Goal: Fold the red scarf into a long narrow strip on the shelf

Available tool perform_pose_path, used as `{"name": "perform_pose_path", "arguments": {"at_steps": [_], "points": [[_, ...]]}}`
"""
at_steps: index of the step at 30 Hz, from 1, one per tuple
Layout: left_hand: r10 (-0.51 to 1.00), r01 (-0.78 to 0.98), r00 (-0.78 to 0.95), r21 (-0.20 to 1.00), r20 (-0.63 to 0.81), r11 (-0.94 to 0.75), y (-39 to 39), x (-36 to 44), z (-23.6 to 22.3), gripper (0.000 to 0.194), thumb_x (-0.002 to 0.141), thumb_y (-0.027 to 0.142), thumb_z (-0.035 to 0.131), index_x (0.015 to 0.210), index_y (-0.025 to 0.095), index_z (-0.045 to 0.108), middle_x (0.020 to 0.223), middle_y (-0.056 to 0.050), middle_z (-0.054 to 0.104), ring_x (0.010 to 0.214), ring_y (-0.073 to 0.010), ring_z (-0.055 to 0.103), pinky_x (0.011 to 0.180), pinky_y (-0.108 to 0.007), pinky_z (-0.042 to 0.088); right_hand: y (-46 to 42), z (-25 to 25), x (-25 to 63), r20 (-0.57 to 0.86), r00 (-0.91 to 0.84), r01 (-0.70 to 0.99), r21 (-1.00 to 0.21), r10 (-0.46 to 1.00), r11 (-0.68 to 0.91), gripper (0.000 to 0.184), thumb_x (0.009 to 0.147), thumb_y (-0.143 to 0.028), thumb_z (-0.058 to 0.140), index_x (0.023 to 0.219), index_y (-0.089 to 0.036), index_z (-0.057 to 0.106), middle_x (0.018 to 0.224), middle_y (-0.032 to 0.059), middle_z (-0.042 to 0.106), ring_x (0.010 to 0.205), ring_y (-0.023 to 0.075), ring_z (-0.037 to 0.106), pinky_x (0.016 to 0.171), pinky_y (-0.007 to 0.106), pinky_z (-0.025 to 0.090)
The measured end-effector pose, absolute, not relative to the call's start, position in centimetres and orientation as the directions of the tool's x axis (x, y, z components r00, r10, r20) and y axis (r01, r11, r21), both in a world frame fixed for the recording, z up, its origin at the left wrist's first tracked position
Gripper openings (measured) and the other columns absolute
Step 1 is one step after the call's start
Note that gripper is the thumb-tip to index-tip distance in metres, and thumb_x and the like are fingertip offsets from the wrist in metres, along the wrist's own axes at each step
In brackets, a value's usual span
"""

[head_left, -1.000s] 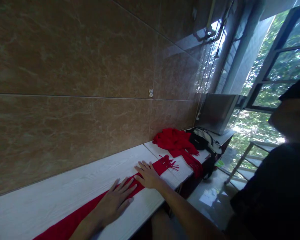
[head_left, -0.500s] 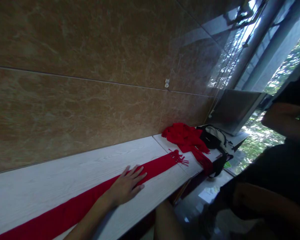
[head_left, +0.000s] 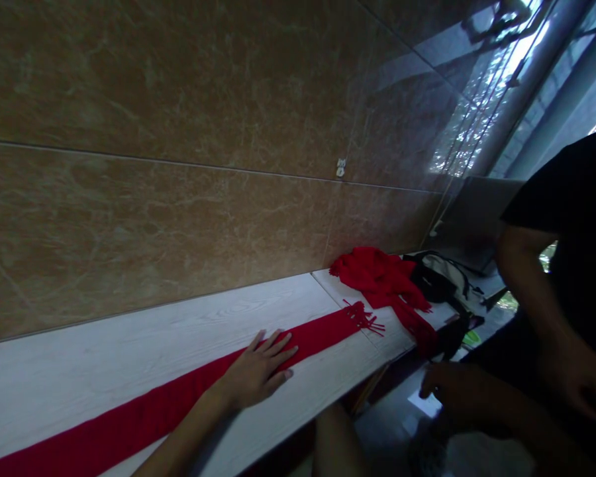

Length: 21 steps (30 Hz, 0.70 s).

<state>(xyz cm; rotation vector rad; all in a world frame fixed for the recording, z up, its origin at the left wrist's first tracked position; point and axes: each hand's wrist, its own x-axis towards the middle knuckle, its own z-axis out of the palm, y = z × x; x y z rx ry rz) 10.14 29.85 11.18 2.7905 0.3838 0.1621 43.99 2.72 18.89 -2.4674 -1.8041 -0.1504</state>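
Observation:
A long red scarf [head_left: 322, 334] lies flat and lengthwise on a white wood-grain bench top [head_left: 218, 324], its fringed end pointing toward the far right. Palm down on the scarf rests my left hand [head_left: 258, 374], fingers spread and the thumb near the scarf's lower edge. Nothing is gripped in it. The scarf's other end runs out of view at the lower left. My right hand does not show. A blurred bare limb [head_left: 335, 440] appears below the bench's front edge; I cannot tell whether it is an arm or a leg.
Beyond the fringe sits a bunched red scarf [head_left: 372, 271], against a black and white bag [head_left: 447, 278]. A brown tiled wall [head_left: 179, 225] runs behind the bench. At right, close by, is another person in dark clothing [head_left: 571, 225], arms lowered.
The view has turned slightly left, so bench and wall appear shifted right. The other person now fills more of the right side. My left hand stays flat on the scarf.

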Motion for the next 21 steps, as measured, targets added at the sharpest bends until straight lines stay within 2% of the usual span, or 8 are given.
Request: {"name": "perform_pose_path", "arguments": {"at_steps": [2,4,7,9,12,16,18,21], "points": [[0.287,0.253,0.956,0.328,0.059,-0.910,29.8,10.1,11.3,0.059,0.107,0.061,0.029,0.162,0.037,0.034,0.170,-0.003,0.027,0.161,-0.0284,0.016,0.131,-0.062,0.010,5.0,19.8,43.3,0.027,0.240,0.969,-0.064,0.970,-0.238,0.022,0.094,-0.028,0.061,0.090,-0.033,0.082,0.100,0.0047,0.078,0.096,0.0235,0.073,0.087,0.037,0.058],[0.297,0.264,0.954,0.334,0.049,-0.905,29.8,10.1,11.4,0.059,0.107,0.061,0.030,0.161,0.037,0.035,0.170,-0.003,0.028,0.161,-0.0280,0.017,0.131,-0.062,0.011,8.8,20.4,41.2,-0.027,0.118,0.976,-0.182,0.993,-0.121,0.032,0.091,-0.026,0.058,0.113,-0.031,0.081,0.112,0.0065,0.078,0.106,0.0264,0.072,0.097,0.043,0.056],[0.307,0.258,0.947,0.344,0.097,-0.903,30.0,10.3,11.0,0.059,0.108,0.057,0.030,0.162,0.034,0.034,0.170,-0.005,0.030,0.160,-0.0271,0.019,0.131,-0.059,0.014,16.0,19.3,36.0,0.231,-0.021,0.932,-0.348,0.973,0.103,0.048,0.100,-0.030,0.047,0.144,-0.024,0.064,0.139,0.0107,0.068,0.127,0.0237,0.062,0.112,0.043,0.047],[0.323,0.261,0.934,0.330,0.150,-0.907,30.2,10.4,10.6,0.058,0.109,0.050,0.030,0.163,0.029,0.034,0.169,-0.007,0.033,0.159,-0.0259,0.022,0.131,-0.057,0.018,20.2,17.3,32.2,0.303,-0.032,0.924,-0.354,0.952,0.144,0.051,0.103,-0.030,0.043,0.152,-0.025,0.054,0.156,0.0099,0.053,0.146,0.0244,0.046,0.124,0.051,0.033],[0.424,0.374,0.887,0.256,0.181,-0.892,30.4,10.1,9.9,0.058,0.107,0.045,0.035,0.160,0.022,0.040,0.167,-0.012,0.037,0.159,-0.0290,0.025,0.130,-0.059,0.020,23.9,14.0,28.4,0.211,-0.015,0.931,-0.353,0.977,0.090,0.053,0.109,-0.036,0.035,0.159,-0.025,0.044,0.167,0.0091,0.036,0.157,0.0260,0.028,0.127,0.059,0.022],[0.528,0.505,0.836,0.170,0.150,-0.846,30.2,8.1,8.8,0.062,0.106,0.056,0.036,0.159,0.026,0.043,0.168,-0.011,0.035,0.158,-0.0358,0.025,0.127,-0.067,0.021,24.4,11.2,27.2,0.156,-0.034,0.937,-0.338,0.987,0.086,0.056,0.109,-0.047,0.035,0.158,-0.021,0.046,0.167,0.0126,0.035,0.157,0.0301,0.027,0.127,0.063,0.015],[0.527,0.509,0.838,0.144,0.142,-0.849,30.2,6.6,8.3,0.064,0.105,0.061,0.035,0.161,0.030,0.039,0.168,-0.009,0.035,0.158,-0.0347,0.026,0.127,-0.066,0.020,24.1,10.6,27.3,0.167,-0.036,0.947,-0.308,0.985,0.087,0.058,0.109,-0.052,0.035,0.156,-0.021,0.049,0.167,0.0134,0.034,0.157,0.0319,0.026,0.127,0.064,0.012],[0.528,0.516,0.835,0.117,0.152,-0.849,30.2,4.2,7.9,0.065,0.105,0.062,0.035,0.164,0.034,0.031,0.169,-0.005,0.033,0.158,-0.0326,0.026,0.129,-0.063,0.019,24.0,10.3,27.3,0.176,-0.032,0.961,-0.265,0.984,0.079,0.060,0.109,-0.054,0.034,0.157,-0.021,0.047,0.167,0.0137,0.034,0.157,0.0342,0.026,0.126,0.066,0.015]]}}
